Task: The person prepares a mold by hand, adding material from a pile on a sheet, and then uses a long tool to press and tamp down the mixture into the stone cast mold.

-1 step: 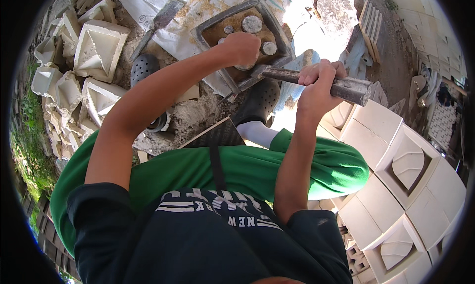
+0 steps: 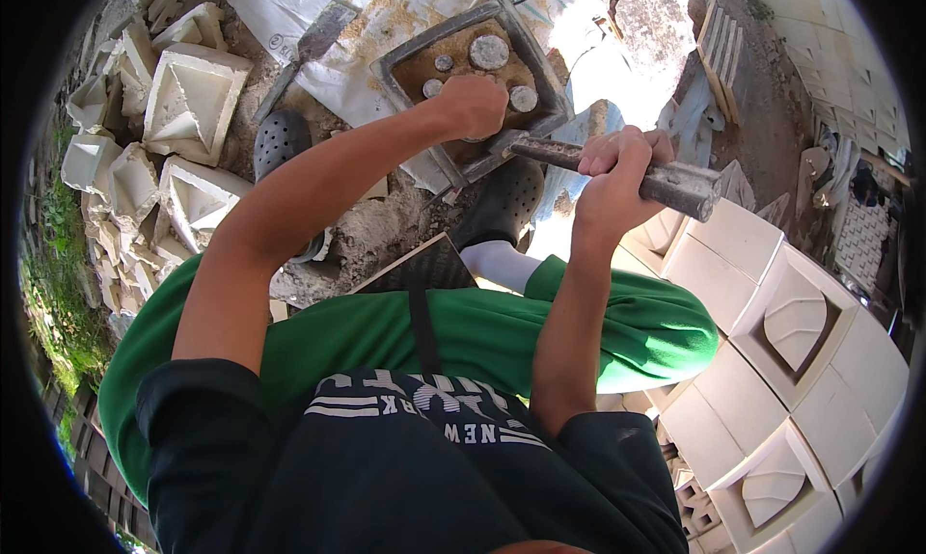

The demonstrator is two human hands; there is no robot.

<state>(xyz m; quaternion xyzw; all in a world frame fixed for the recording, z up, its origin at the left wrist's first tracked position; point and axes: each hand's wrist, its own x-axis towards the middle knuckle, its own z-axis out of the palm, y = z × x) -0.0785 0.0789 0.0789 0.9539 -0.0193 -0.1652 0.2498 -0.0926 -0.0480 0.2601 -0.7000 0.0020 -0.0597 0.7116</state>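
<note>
A square grey mould frame point(image 2: 559, 81) lies in front of me, with brownish sandy material inside. Several round, dusty grey plugs point(image 2: 489, 52) of different sizes stand in it. My left hand point(image 2: 475, 106) is closed in a fist over the frame's near half. A bit of a round piece shows beneath the fist, but what the fingers hold is hidden. To the right, my right hand point(image 2: 622, 173) is wrapped round a dusty grey bar point(image 2: 690, 189). Its thick end points right, and its narrow end reaches the frame's near right corner.
Under the frame spreads a white sack sheet point(image 2: 256, 0), with a flat-bladed trowel point(image 2: 326, 28) at its left. Cream moulded blocks point(image 2: 195, 101) lie piled at left; more blocks point(image 2: 714, 400) stand in rows at right. My dark clogs point(image 2: 506, 202) flank the near side. Wooden slats point(image 2: 719, 57) lean at far right.
My left fist has come slightly nearer to me over the frame, covering more of the round piece beneath. My right hand and the bar have dropped slightly.
</note>
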